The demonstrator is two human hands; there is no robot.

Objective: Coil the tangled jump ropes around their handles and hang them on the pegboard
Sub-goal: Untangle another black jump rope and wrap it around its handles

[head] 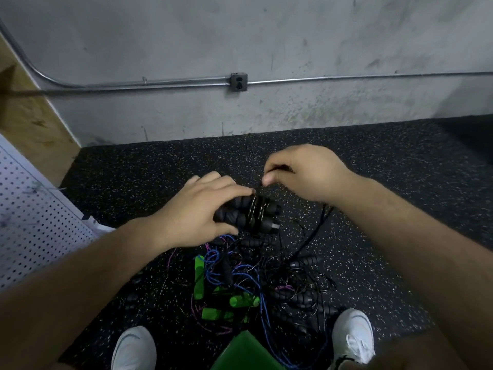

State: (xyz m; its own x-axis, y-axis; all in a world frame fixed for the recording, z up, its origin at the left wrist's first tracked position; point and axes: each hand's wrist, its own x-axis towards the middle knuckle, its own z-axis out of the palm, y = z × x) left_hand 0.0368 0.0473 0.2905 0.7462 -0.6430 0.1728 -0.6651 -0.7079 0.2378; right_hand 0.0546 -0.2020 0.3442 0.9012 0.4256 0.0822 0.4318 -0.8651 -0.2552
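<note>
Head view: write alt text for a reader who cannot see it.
A left hand grips two black handles ringed by turns of black cord, which the right hand pinches just above them. Below, a tangled pile of ropes with green handles lies on speckled floor, a white pegboard at left.

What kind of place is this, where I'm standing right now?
Likely a gym or its storage corner: speckled black rubber flooring, a tangle of jump ropes lying on it, and a white pegboard at left.
</note>
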